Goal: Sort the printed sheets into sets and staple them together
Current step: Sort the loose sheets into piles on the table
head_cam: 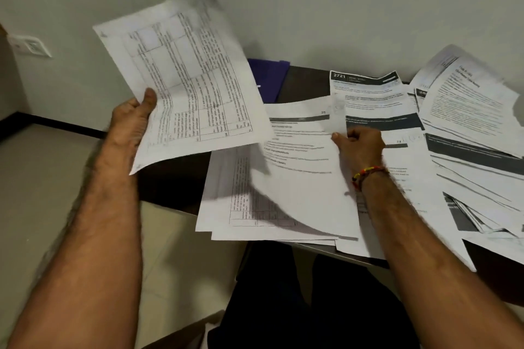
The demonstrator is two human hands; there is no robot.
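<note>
The left hand (133,119) held a printed table sheet (184,85) up in the air off the left edge of the worktop (175,181), thumb on its face and fingers hidden behind it, pinching the sheet near the middle of its lower-left long edge. The sheet's long axis ran from the lower right up toward the upper left, its print turned sideways to the viewer, and its near corner drooped a little. The right hand (358,147) was on the worktop with fingers curled, pinching the upper right edge of a curled sheet (300,167) that lay across the pile at the near edge; that sheet's long axis ran roughly from the near edge toward the wall, its header bar at the far end. Under it lay another table sheet (241,201), jutting past the near edge. More printed sheets (470,127) were spread overlapping toward the right edge, one headed 2721 (368,93) near the far side. A purple folder (268,76) lay at the far left corner.
</note>
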